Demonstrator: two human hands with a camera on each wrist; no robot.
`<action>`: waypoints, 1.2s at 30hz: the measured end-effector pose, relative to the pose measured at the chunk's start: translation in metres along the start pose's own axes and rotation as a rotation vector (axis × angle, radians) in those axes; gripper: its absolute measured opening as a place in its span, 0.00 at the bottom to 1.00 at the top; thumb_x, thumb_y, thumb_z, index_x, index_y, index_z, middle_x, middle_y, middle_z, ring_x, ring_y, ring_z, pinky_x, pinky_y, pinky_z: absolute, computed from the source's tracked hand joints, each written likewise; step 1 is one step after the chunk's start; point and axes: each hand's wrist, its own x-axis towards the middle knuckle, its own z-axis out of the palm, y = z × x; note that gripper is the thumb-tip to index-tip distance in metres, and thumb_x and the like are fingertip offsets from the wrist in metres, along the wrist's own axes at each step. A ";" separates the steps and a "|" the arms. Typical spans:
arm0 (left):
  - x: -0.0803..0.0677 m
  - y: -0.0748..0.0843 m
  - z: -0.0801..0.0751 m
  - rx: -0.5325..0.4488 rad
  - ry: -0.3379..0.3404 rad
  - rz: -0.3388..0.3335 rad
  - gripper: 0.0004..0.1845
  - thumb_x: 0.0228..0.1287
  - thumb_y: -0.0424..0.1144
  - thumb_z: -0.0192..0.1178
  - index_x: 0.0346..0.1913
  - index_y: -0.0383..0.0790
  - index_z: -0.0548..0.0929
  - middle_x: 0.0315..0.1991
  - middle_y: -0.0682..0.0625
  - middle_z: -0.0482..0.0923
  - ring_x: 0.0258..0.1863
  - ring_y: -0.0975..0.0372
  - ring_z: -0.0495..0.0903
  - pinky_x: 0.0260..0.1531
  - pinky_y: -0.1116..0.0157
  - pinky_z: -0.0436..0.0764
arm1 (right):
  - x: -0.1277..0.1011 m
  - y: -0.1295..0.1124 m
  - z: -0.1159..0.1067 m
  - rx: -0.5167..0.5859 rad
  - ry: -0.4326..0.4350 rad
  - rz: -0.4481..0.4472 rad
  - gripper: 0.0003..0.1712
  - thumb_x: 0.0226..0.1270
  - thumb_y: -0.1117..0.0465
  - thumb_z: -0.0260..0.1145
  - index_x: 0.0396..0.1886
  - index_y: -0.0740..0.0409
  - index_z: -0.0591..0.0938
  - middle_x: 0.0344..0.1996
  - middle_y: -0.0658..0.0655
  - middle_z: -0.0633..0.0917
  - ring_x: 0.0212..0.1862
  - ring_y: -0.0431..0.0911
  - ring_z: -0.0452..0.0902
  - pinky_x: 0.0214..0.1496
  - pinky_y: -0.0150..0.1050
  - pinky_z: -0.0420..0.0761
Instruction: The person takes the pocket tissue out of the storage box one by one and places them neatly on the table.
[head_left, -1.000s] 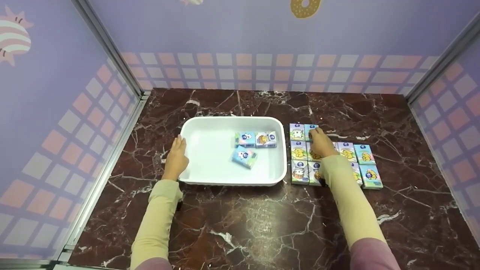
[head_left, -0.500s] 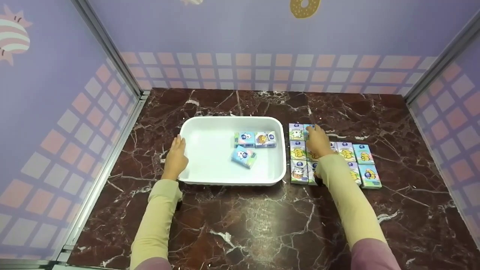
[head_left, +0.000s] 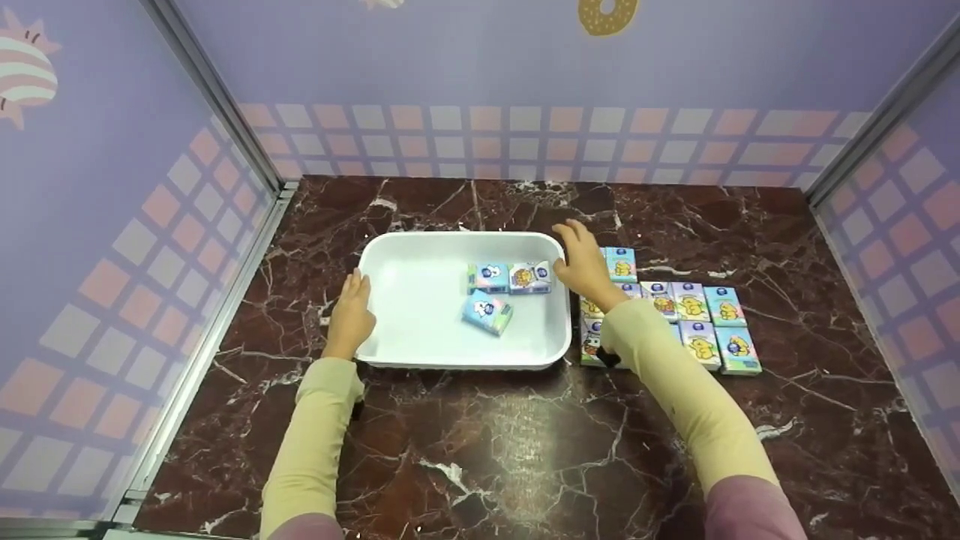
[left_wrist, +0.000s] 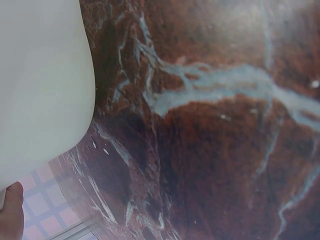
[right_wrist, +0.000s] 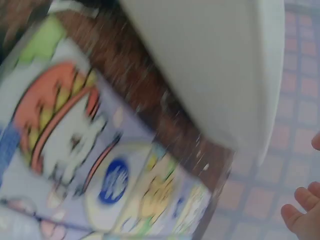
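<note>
A white tray (head_left: 450,238) sits mid-table with three small cartoon-printed packets inside: two side by side (head_left: 510,277) and one tilted (head_left: 487,313). My left hand (head_left: 352,311) rests against the tray's left rim with its fingers straight; one fingertip (left_wrist: 11,210) shows beside the tray wall (left_wrist: 40,75). My right hand (head_left: 583,262) hovers at the tray's far right corner, over the left end of the packet rows (head_left: 690,304). In the right wrist view its fingertips (right_wrist: 300,212) are spread with nothing between them, above a blurred packet (right_wrist: 65,150) and the tray rim (right_wrist: 215,65).
The table is dark red marble (head_left: 487,450). Lilac walls with a pink check pattern (head_left: 525,135) and metal corner posts close it in on the left, back and right. Several packets lie in rows right of the tray, one blue packet (head_left: 621,264) at the far end.
My right hand has slid left from the far packets of the rows to the tray's right corner. The left hand and the packets in the tray have stayed put.
</note>
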 end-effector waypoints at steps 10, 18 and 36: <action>0.001 0.002 -0.002 0.021 -0.013 -0.003 0.31 0.47 0.20 0.43 0.61 0.23 0.61 0.65 0.33 0.51 0.65 0.44 0.52 0.64 0.52 0.55 | -0.004 -0.042 0.011 -0.036 -0.249 0.006 0.35 0.47 0.62 0.63 0.59 0.57 0.66 0.63 0.69 0.59 0.62 0.62 0.58 0.60 0.56 0.63; 0.001 0.001 -0.001 0.022 -0.004 -0.010 0.31 0.46 0.20 0.44 0.61 0.24 0.61 0.66 0.33 0.52 0.65 0.44 0.52 0.64 0.52 0.56 | -0.012 -0.063 0.030 -0.091 -0.499 0.090 0.42 0.46 0.56 0.66 0.63 0.59 0.61 0.59 0.69 0.63 0.57 0.60 0.65 0.56 0.52 0.69; 0.001 0.000 -0.001 0.010 -0.003 0.012 0.30 0.47 0.19 0.43 0.60 0.22 0.61 0.65 0.32 0.52 0.65 0.43 0.53 0.63 0.52 0.56 | -0.020 -0.078 0.057 -0.186 -0.914 0.052 0.37 0.48 0.59 0.63 0.62 0.56 0.64 0.63 0.66 0.62 0.61 0.58 0.62 0.59 0.49 0.67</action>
